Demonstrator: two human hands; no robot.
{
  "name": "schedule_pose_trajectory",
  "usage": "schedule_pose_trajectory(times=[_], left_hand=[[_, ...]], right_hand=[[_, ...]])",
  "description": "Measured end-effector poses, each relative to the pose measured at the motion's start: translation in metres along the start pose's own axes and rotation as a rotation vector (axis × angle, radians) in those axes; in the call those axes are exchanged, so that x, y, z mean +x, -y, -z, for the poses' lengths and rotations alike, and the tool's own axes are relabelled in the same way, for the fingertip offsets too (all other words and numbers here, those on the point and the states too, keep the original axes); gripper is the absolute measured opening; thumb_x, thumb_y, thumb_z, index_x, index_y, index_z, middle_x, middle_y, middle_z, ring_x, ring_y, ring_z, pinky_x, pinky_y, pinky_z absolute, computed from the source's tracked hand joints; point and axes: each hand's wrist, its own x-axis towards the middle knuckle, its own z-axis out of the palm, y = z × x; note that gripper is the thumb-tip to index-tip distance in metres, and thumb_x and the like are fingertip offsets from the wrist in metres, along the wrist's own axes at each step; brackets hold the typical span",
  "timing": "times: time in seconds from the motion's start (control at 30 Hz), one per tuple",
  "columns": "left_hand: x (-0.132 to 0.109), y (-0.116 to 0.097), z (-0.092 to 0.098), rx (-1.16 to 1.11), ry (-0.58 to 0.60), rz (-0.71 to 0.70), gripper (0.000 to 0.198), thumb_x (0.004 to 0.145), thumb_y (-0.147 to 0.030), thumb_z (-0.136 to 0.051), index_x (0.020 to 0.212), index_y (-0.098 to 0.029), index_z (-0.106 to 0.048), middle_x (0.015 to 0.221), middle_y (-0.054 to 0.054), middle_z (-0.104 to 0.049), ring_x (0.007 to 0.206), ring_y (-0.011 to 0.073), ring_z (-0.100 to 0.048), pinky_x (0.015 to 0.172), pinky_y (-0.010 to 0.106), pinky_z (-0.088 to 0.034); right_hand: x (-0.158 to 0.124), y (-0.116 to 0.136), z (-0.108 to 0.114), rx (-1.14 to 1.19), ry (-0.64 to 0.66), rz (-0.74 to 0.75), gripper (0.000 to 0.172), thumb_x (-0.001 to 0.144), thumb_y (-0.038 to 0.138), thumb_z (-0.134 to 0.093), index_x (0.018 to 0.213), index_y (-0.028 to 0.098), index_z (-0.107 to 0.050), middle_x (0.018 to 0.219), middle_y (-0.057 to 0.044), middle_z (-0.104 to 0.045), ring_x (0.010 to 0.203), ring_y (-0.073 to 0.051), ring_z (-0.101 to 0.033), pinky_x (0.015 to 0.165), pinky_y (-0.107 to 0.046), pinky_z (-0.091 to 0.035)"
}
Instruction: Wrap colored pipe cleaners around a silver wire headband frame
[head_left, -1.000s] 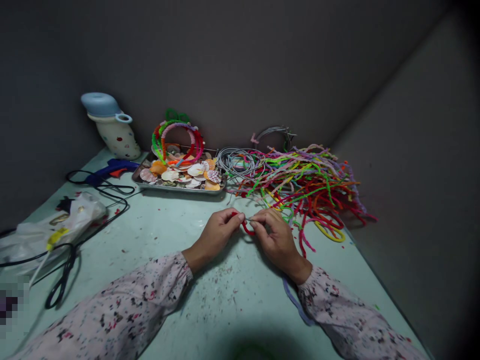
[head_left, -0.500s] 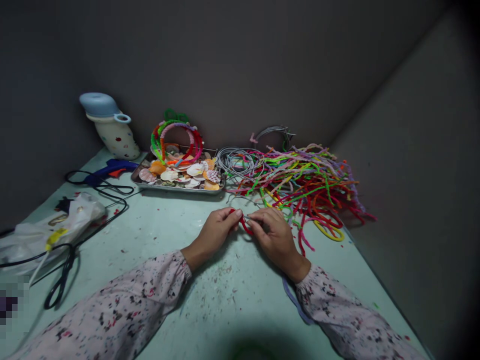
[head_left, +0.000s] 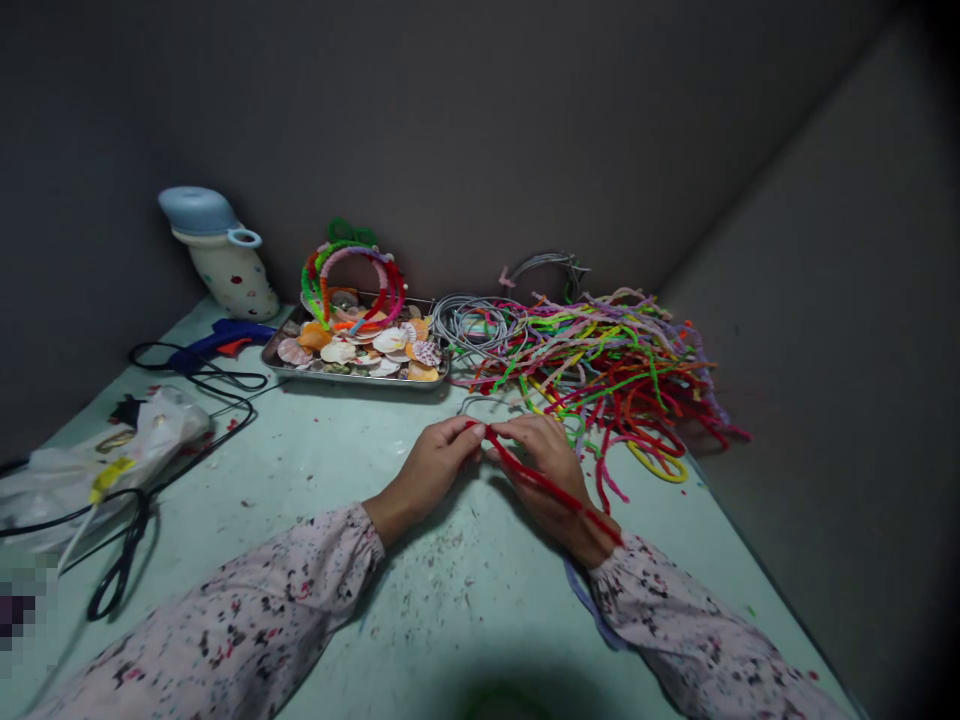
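Note:
A red pipe cleaner runs from between my fingertips back across my right hand to the wrist. My left hand is closed, its thumb and forefinger pinching the red end. Close by on the right, my right hand has its fingers drawn together at the same spot, partly covered by the red strand. Just beyond the fingertips curves a thin grey wire; whether it is held along with the pipe cleaner is hidden.
A metal tray holds shells and fuzzy coloured hoops. Right of it lie coiled wire and a heap of pipe cleaners. On the left are a bottle, a blue tool, black cable and a plastic bag.
The loose length of red pipe cleaner, which showed as a short bend between the hands, now lies over my right hand and wrist. Both hands stay nearly in place.

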Motion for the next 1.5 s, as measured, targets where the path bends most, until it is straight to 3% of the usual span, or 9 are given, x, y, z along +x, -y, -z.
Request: schedule_pose_trajectory(times=[0.2, 0.83, 1.2, 1.5], left_hand=[[0.0008, 0.0016, -0.0007, 0.048, -0.071, 0.007, 0.021, 0.083, -0.035, -0.058, 0.079, -0.015, -0.061, 0.06, -0.004, -0.045, 0.055, 0.0096, -0.036, 0.054, 0.023, -0.028], [-0.0005, 0.0021, -0.0012, 0.138, -0.045, -0.022, 0.021, 0.083, -0.034, -0.057, 0.076, -0.015, -0.064, 0.059, -0.004, -0.048, 0.056, 0.0105, -0.039, 0.056, 0.024, -0.03], [-0.0013, 0.0007, -0.0026, 0.169, -0.037, -0.053, 0.019, 0.085, -0.031, -0.056, 0.078, -0.015, -0.064, 0.064, -0.003, -0.053, 0.058, 0.0105, -0.042, 0.057, 0.022, -0.032], [-0.003, -0.0027, -0.0045, 0.223, -0.047, -0.069, 0.02, 0.085, -0.032, -0.055, 0.079, -0.015, -0.064, 0.065, -0.003, -0.053, 0.059, 0.0105, -0.042, 0.058, 0.023, -0.033]], right_hand=[[0.0004, 0.0003, -0.0007, -0.013, -0.02, -0.005, 0.02, 0.088, 0.021, -0.058, 0.107, 0.026, -0.061, 0.095, -0.005, -0.067, 0.092, -0.022, -0.058, 0.083, -0.041, -0.044], [-0.0005, 0.001, 0.0004, 0.003, -0.036, 0.005, 0.013, 0.087, 0.018, -0.057, 0.097, 0.024, -0.062, 0.091, -0.005, -0.066, 0.093, -0.022, -0.059, 0.084, -0.041, -0.044], [-0.0034, 0.0046, -0.005, 0.058, -0.066, -0.154, 0.003, 0.087, 0.022, -0.06, 0.089, 0.023, -0.061, 0.086, -0.004, -0.065, 0.086, -0.021, -0.059, 0.081, -0.039, -0.048], [-0.0032, 0.008, -0.0038, 0.167, -0.029, -0.317, 0.007, 0.087, 0.024, -0.059, 0.088, 0.021, -0.065, 0.087, -0.004, -0.068, 0.085, -0.02, -0.061, 0.082, -0.036, -0.048]])
